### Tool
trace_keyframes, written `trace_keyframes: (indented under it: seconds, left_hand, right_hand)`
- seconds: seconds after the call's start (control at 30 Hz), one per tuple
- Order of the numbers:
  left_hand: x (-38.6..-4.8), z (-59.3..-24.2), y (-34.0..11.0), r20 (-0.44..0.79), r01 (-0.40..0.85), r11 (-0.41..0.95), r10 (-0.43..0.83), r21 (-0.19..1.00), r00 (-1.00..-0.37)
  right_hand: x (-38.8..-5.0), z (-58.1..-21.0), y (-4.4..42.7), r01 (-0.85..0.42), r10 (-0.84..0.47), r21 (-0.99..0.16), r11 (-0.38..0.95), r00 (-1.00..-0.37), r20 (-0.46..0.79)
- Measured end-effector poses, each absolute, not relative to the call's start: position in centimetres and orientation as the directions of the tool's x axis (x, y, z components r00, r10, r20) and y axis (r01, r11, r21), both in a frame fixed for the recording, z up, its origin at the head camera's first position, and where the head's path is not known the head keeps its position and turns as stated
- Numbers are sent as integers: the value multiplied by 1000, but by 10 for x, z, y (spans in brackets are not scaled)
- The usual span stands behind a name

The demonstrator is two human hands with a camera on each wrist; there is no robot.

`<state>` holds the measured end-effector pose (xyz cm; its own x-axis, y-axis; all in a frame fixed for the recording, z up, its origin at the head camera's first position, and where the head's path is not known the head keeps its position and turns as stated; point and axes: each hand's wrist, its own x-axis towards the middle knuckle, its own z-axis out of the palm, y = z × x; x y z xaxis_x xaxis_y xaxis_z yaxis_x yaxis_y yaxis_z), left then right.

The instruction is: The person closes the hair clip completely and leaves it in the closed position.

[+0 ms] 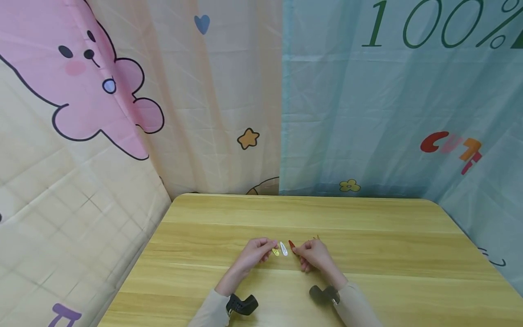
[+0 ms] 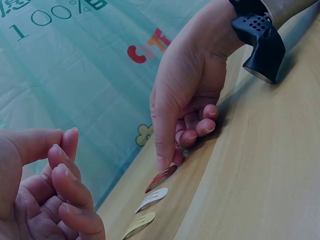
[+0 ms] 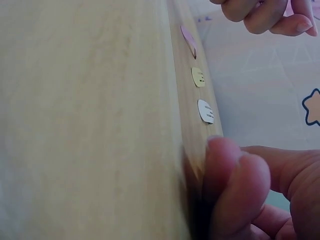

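A red hair clip [image 1: 292, 245] lies on the table, and my right hand [image 1: 313, 254] pinches its near end between thumb and forefinger. To its left are a white hair clip [image 1: 283, 249] and a yellow hair clip [image 1: 276, 252], side by side in a row. Over the yellow one hovers my left hand [image 1: 257, 251]; its fingers are loosely bent, thumb tip close to forefinger, holding nothing in the left wrist view. The right wrist view also shows a pink hair clip [image 3: 189, 40] beyond the yellow one; the left hand hides it from the head camera.
Small thin brownish tips [image 1: 317, 237] poke out behind the right hand, too small to identify. The wooden table [image 1: 367, 218] reaches back to printed curtains [image 1: 229, 91]. Each wrist carries a black camera mount [image 1: 243, 304].
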<state>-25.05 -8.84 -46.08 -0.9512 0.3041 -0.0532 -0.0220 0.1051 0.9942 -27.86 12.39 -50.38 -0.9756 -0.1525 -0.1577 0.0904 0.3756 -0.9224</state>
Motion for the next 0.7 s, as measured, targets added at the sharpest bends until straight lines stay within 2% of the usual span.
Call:
trace_keyframes:
  seconds: [0.13,0.4,0.7]
  left_hand:
    - [-246,-452,-89,-49,-16,109,312,994,-949]
    - [-260,-477,-91,-47,-15,110,300,994,-953]
    - [-262,-480,-92,-45,-12,108,312,994,-949]
  right_hand:
    - [-278,-504,124,100,-147,-919,382,-975,-167]
    - [-277,-505,124,92,-150,-916,389,-975,-161]
    - [-276,-503,126,48,-166,-908,417,-978,-129]
